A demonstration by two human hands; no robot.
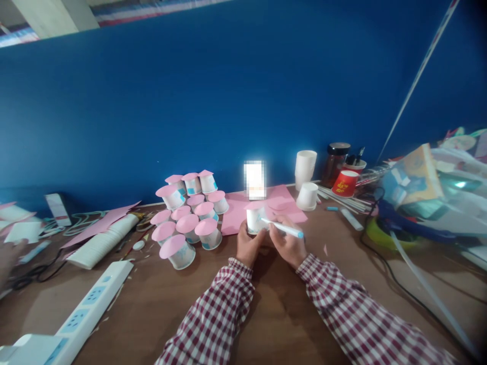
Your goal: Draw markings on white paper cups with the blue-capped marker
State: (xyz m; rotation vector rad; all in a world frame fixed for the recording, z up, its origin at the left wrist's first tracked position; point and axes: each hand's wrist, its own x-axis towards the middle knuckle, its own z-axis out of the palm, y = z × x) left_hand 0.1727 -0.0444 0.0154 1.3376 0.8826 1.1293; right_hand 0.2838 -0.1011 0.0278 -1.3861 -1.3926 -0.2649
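Note:
My left hand (250, 242) is wrapped round a white paper cup (254, 221) with blue marks on its side and a pink paper top. A marker pen (286, 229), white with a light blue end, is gripped in my right hand (288, 242). Its tip is at the cup's side; whether it touches, I cannot tell. Pink paper sheets (233, 213) lie behind my hands. To the left stand several upturned cups with pink cone tops (186, 223), some drawn on in blue.
At the back right are stacked white cups (305, 167), a single upturned cup (307, 196), a red cup (345, 183) and a dark-lidded jar (337, 162). A power strip (89, 304) and a long cup stack (102, 241) lie left. Another person's hand (10, 261) shows at far left.

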